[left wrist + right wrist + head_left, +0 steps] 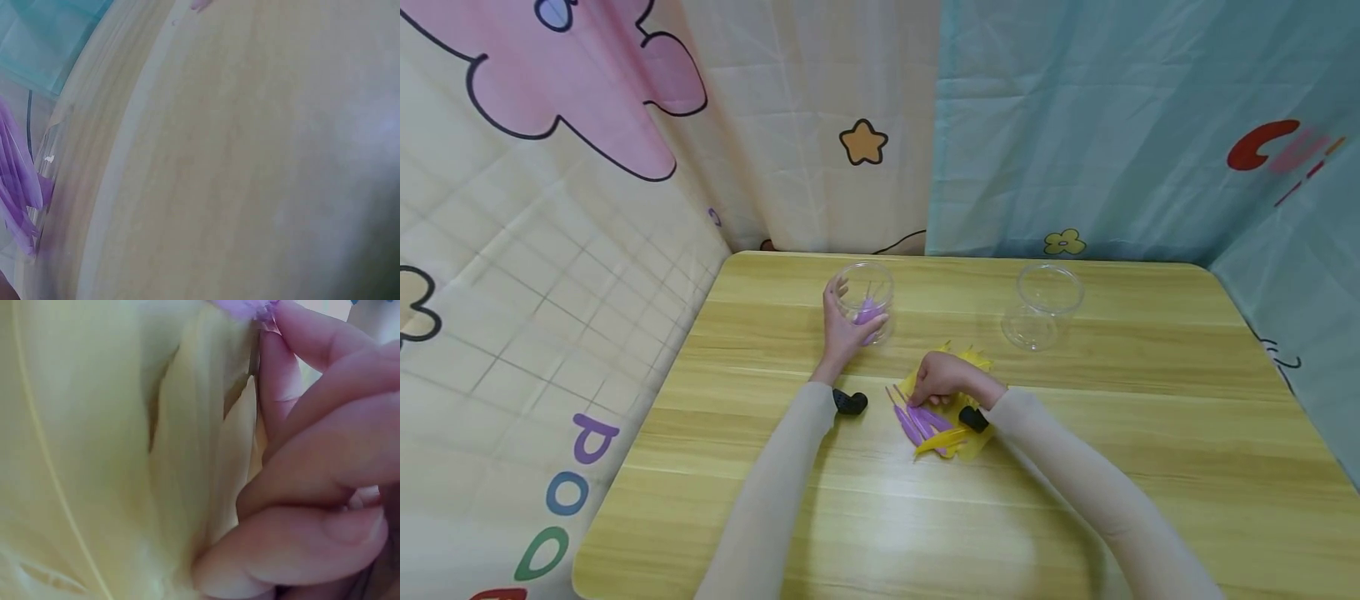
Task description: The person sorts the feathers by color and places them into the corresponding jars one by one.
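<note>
Purple feathers (870,312) stand inside a clear cup (886,283) toward the back left of the table. My left hand (842,327) grips this cup, thumb on the near side and fingers around the left. Purple feathers (19,169) also show through the cup wall at the edge of the left wrist view. Yellow feathers (973,358) and several purple feathers (910,427) lie in a loose pile at mid-table. Over this pile, my right hand (946,377) pinches a purple feather (244,307) between thumb and forefinger. Yellow feathers (81,456) fill much of the right wrist view.
A second clear cup (1049,308) stands at the back, right of the pile. The wooden table (1180,433) is bounded by printed curtains (820,100) behind and at both sides. Black wrist cameras sit near both cuffs.
</note>
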### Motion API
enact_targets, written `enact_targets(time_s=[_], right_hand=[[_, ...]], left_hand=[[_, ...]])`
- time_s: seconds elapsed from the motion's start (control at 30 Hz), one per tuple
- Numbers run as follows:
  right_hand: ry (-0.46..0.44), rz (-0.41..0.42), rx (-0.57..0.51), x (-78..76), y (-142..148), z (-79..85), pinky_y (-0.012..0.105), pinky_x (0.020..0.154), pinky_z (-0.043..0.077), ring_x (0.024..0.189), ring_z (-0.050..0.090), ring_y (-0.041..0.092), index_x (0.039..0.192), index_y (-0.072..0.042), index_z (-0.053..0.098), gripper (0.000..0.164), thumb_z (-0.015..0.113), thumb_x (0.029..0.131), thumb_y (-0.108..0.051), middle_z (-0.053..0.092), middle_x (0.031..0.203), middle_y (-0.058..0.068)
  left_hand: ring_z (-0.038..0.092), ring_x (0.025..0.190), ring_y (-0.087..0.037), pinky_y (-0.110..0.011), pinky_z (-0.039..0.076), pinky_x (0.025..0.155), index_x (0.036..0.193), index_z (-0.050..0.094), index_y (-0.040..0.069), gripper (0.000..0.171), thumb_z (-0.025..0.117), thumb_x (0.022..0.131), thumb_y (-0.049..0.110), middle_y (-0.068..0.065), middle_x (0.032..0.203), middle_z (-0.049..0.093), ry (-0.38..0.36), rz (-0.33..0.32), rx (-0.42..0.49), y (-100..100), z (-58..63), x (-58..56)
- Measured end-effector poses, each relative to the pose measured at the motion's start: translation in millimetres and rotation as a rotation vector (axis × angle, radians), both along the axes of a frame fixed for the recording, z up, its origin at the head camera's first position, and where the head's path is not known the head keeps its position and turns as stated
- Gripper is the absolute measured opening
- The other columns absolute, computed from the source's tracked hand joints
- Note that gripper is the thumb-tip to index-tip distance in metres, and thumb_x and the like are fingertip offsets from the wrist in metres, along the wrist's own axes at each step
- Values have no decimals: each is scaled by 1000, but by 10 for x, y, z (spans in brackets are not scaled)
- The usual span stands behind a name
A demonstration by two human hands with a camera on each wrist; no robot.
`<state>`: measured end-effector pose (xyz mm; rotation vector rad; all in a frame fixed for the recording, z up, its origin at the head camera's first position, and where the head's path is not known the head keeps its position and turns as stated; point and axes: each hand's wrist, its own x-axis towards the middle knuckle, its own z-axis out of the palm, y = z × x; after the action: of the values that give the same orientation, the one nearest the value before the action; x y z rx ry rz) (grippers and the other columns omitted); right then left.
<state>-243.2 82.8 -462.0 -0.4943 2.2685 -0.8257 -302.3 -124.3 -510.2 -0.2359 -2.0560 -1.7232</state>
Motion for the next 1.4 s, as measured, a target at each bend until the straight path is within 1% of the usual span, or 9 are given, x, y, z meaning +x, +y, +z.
enact_targets(time_s=[0.13, 0.33, 0.47, 0.67, 0.77, 0.83, 0.97, 1.17, 1.4], right_hand=[[18, -12, 19, 8, -2, 2, 19, 40, 35, 38, 40, 7, 57, -8, 62, 29, 80, 76, -20, 48, 44, -3], [71, -19, 47, 55, -38, 1, 19, 39, 32, 38, 38, 7, 54, -10, 61, 34, 83, 72, -27, 47, 44, -3], [88, -30, 47, 89, -68, -9, 18, 39, 32, 38, 39, 7, 51, -11, 59, 34, 82, 72, -25, 46, 43, -4], [33, -53, -23, 108, -63, -33, 17, 39, 33, 37, 38, 7, 52, -9, 58, 31, 79, 74, -16, 47, 43, -3], [-4, -46, -67, 99, -34, -37, 18, 39, 34, 38, 38, 7, 53, -7, 59, 29, 77, 75, -14, 47, 44, -3], [-34, -48, -102, 87, -5, -24, 19, 40, 34, 39, 39, 7, 57, -5, 61, 25, 75, 77, -13, 48, 45, -2], [-80, -49, -152, 52, 55, 22, 21, 43, 35, 41, 39, 8, 66, -2, 65, 19, 70, 81, -12, 49, 49, 0], [-77, -2, -163, 28, 102, 47, 20, 43, 34, 41, 38, 7, 69, -3, 64, 19, 67, 85, -13, 47, 51, -1], [-81, 10, -177, 15, 143, 57, 22, 44, 32, 43, 37, 9, 72, -5, 65, 18, 64, 88, -14, 44, 51, -1]], left_hand=[[33, 128, -28, -49, 31, 101, 143, 28, 23, 101, 90, 63, 23, -17, 143, 35, 1, -4, -3, 1, -1, 3], [33, 128, -25, -49, 31, 102, 143, 28, 24, 101, 90, 64, 22, -15, 143, 35, -9, -3, -5, 0, 9, 9], [33, 128, -23, -49, 31, 102, 144, 27, 25, 102, 90, 64, 24, -14, 143, 35, -20, 2, -11, 2, 27, 9], [34, 128, -24, -48, 32, 101, 143, 28, 25, 102, 90, 63, 25, -12, 142, 36, -28, 17, -14, 4, 22, -4], [34, 127, -21, -48, 32, 101, 144, 27, 25, 102, 90, 63, 24, -11, 142, 37, -30, 14, -14, 4, 14, -6], [34, 127, -19, -48, 32, 101, 144, 27, 25, 102, 90, 63, 24, -11, 142, 36, -28, 10, -11, 2, 9, -5], [32, 128, -22, -49, 31, 102, 144, 26, 24, 102, 89, 64, 22, -13, 143, 35, -10, -3, -4, -2, 2, -9], [32, 129, -28, -49, 30, 102, 144, 27, 24, 101, 89, 65, 21, -13, 143, 35, 9, -7, -5, -3, 2, -16], [33, 127, -20, -47, 31, 102, 144, 27, 25, 102, 90, 63, 22, -11, 143, 36, 5, -1, -6, -3, -8, -11]])
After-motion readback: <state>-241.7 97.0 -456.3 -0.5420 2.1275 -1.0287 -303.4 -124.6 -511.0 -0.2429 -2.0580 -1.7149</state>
